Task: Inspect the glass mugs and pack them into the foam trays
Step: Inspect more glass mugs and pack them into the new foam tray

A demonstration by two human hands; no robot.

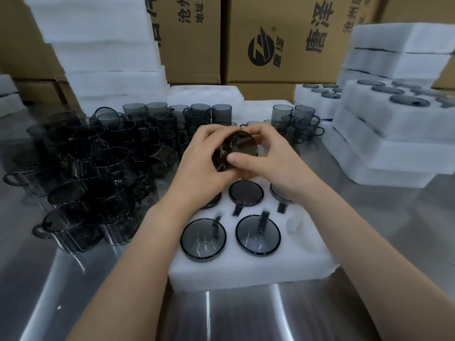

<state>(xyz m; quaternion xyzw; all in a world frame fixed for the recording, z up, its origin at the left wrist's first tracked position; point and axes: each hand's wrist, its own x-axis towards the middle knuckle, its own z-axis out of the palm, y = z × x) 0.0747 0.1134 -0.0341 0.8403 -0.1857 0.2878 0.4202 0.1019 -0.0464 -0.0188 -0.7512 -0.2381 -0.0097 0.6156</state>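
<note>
Both hands hold one smoky grey glass mug [236, 150] tilted on its side above the white foam tray [248, 271]. My left hand [197, 163] grips its body from the left and underneath. My right hand [267, 158] grips it from the right, thumb across the front. In the tray, several mugs sit in round pockets, among them one at the front left [203, 238], one at the front right [258, 235] and one behind [245, 193]. The front right pocket [294, 223] holds nothing.
Many loose grey mugs [93, 173] crowd the steel table on the left, more stand at the back [295, 121]. Filled foam trays are stacked on the right [394, 124]. A tall foam stack [105, 57] and cardboard boxes [283, 40] stand behind.
</note>
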